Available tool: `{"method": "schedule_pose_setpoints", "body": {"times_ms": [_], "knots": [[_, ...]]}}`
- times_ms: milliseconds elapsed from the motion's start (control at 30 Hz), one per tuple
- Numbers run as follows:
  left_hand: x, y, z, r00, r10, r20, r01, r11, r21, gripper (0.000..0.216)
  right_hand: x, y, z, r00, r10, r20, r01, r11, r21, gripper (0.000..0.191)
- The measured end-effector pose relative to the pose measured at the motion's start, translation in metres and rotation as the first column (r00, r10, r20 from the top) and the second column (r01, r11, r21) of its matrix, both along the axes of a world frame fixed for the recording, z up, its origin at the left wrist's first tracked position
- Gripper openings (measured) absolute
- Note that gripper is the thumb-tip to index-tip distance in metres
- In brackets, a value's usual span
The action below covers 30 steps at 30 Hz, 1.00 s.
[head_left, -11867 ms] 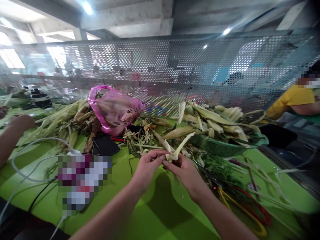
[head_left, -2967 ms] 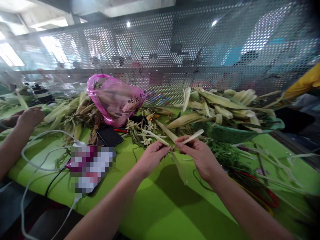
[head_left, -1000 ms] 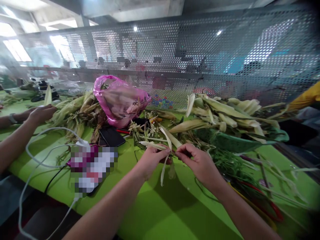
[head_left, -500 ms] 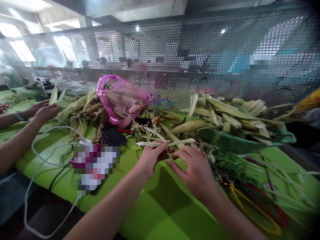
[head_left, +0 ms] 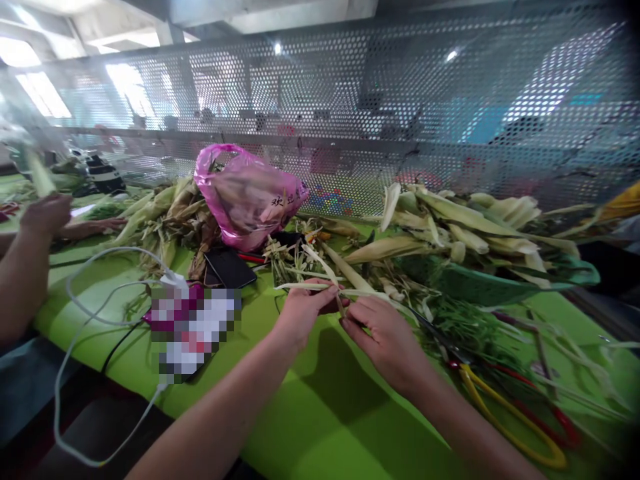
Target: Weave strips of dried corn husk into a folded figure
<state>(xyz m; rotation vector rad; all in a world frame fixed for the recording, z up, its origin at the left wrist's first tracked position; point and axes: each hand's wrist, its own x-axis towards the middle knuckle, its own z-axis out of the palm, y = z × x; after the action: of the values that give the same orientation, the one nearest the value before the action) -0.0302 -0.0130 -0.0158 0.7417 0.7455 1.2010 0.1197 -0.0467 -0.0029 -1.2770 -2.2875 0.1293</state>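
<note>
Pale corn husk strips (head_left: 323,261) cross one another between my two hands, above the green table. My left hand (head_left: 305,310) pinches them where they meet, with thumb and forefinger closed. Close beside it, my right hand (head_left: 383,333) has its fingers closed on a strip near the same crossing; its fingertips are partly hidden. Just beyond my hands lies a heap of short husk scraps (head_left: 285,260). A long husk piece (head_left: 345,263) slants behind the strips.
A pink plastic bag (head_left: 250,200) of husks stands at the back. Right are a green basket (head_left: 470,283) piled with husks (head_left: 465,220), and scissors (head_left: 505,420). Left are phones (head_left: 230,268), a white cable (head_left: 75,320) and a co-worker's hand (head_left: 47,213) holding husk. A perforated metal screen (head_left: 320,87) rises behind.
My right hand has closed in, its fingers drawn together on the strip. One strip now stands at a different angle. The co-worker's near hand has moved left and up with a husk.
</note>
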Motion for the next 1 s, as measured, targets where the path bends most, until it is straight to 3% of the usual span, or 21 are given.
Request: {"method": "schedule_pose_setpoints", "body": {"times_ms": [267, 367, 500, 600, 733, 1000], "knots": [[-0.003, 0.003, -0.001, 1.0, -0.01, 0.017, 0.01, 1.0, -0.001, 0.033, 0.005, -0.002, 0.007, 0.999, 0.024, -0.026, -0.024, 1.0, -0.012, 0.031], [-0.005, 0.005, 0.0, 0.999, -0.037, -0.018, 0.038, 0.999, 0.031, 0.032, 0.007, -0.005, 0.009, 0.981, -0.057, -0.185, 0.052, 0.998, -0.031, 0.019], [-0.004, 0.003, 0.003, 0.995, -0.095, -0.025, 0.096, 0.995, 0.022, 0.036, 0.012, -0.002, 0.006, 0.913, -0.159, -0.375, 0.125, 0.986, -0.115, 0.02], [-0.002, 0.0, 0.004, 0.99, -0.139, -0.036, 0.139, 0.99, 0.004, 0.036, 0.015, 0.003, 0.004, 0.901, -0.195, -0.387, 0.131, 0.974, -0.187, 0.018], [-0.001, -0.001, 0.004, 0.979, -0.19, -0.08, 0.191, 0.981, 0.012, 0.035, 0.018, 0.006, 0.003, 0.907, -0.205, -0.369, 0.154, 0.975, -0.162, 0.014], [-0.002, 0.0, -0.002, 0.962, -0.155, -0.223, 0.177, 0.981, 0.079, 0.029, 0.021, 0.008, 0.003, 0.874, -0.201, -0.443, 0.114, 0.97, -0.215, 0.017]]}}
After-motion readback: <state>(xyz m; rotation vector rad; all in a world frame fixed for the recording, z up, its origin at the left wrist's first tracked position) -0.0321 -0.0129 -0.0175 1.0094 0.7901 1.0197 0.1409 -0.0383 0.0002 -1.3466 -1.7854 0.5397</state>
